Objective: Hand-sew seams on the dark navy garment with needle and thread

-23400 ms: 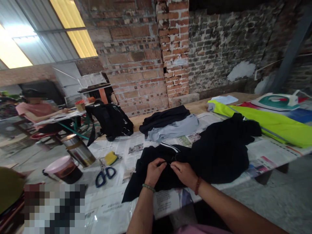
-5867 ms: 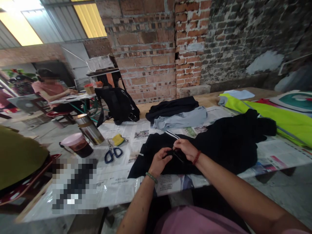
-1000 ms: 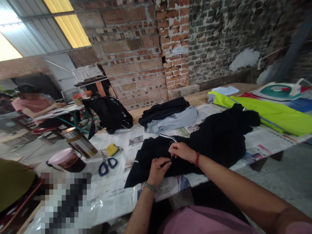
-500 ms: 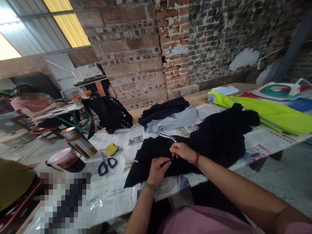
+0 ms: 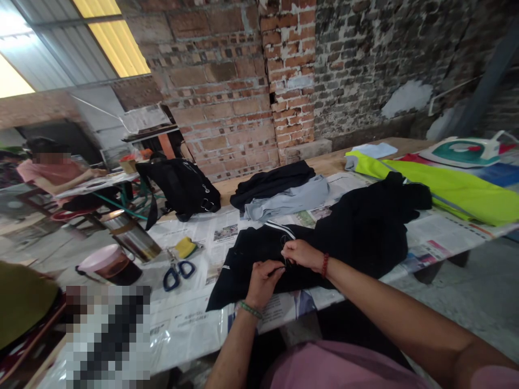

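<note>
A black garment [image 5: 247, 254] with a white-striped edge lies bunched on the newspaper-covered table in front of me. My left hand [image 5: 265, 278], with a green bracelet at the wrist, pinches a fold of its cloth. Close beside it, my right hand [image 5: 300, 254] is closed in a pinch on a thin sewing needle, mostly hidden by the fingers. A fine loop of thread [image 5: 284, 241] shows above the right fingertips. Left of the garment lie blue-handled scissors [image 5: 179, 275] and a small yellow item [image 5: 185, 247].
A lidded cup [image 5: 111, 265] and a metal flask [image 5: 132, 236] stand left, with a black backpack [image 5: 182, 189] behind. Folded clothes [image 5: 284, 197] lie at the back. A neon-yellow garment [image 5: 458, 189] and an iron [image 5: 466, 151] are at right. Another person [image 5: 48, 178] sits far left.
My right hand has shifted slightly down and left, closer to the left fingertips. The left hand stays on the cloth, almost unmoved.
</note>
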`<action>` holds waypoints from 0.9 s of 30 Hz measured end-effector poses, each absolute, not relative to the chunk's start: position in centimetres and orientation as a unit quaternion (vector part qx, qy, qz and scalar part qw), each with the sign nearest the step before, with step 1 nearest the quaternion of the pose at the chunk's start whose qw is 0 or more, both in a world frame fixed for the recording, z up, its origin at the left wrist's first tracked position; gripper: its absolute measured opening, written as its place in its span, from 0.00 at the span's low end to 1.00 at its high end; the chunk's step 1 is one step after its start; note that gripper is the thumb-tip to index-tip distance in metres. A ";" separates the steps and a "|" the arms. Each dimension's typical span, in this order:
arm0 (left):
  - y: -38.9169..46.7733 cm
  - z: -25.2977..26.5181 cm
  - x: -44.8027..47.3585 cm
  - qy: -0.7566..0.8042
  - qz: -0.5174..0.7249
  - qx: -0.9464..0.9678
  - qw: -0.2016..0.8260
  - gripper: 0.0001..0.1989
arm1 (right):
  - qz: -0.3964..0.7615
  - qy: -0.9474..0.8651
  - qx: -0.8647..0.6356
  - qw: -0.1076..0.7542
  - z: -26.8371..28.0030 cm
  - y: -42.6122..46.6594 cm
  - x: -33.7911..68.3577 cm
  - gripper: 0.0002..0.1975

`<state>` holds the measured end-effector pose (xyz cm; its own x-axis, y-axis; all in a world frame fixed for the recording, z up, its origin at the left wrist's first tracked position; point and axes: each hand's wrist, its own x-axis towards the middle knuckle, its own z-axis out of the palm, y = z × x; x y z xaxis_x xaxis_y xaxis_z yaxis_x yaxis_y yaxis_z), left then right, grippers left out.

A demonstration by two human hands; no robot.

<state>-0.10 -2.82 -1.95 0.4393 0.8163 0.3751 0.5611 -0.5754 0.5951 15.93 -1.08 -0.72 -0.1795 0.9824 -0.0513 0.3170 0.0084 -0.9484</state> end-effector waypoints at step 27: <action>-2.3 -1.1 -0.3 0.462 0.380 0.645 0.476 0.13 | -0.023 -0.815 -0.390 0.427 -1.3 -5.4 17.9 0.15</action>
